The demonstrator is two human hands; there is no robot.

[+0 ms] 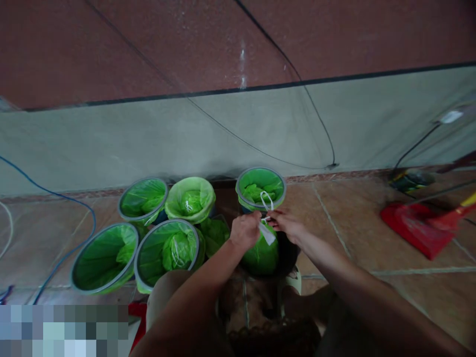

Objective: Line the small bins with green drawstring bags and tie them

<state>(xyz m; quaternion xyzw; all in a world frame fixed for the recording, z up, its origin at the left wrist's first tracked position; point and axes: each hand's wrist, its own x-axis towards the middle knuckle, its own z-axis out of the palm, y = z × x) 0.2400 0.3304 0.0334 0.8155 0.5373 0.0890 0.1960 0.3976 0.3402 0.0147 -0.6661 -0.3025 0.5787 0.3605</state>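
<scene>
The white tie (267, 235) is between the two hands, just above the bulging green bag (261, 260). The left hand (245, 230) pinches it from one side with curled fingers. The right hand (285, 223) grips it from the other, its fingers narrowed on the strip. A loop of the tie stands up beyond the fingertips and a flat end hangs below them. The tie looks thin and smooth, so a weak pinch by either hand could let it slip; a hard, uneven tug could tear the bag where the two meet.

Under the right hand, a dark bin (290, 254) sits against the bag. Its edge might snag the film if the bag were dragged sideways.

Just beyond both hands stands a lined bin (261, 169), with the loop showing in front of its opening. A forward jerk of the knuckles could knock it or catch its liner.

Left of the left hand, a grey-rimmed bin (152, 248) holds another green bundle; a wide swing of that elbow could tip it. Well off to the right of the right hand, a red dustpan (405, 225) lies on the floor (345, 213), a possible trip hazard.
</scene>
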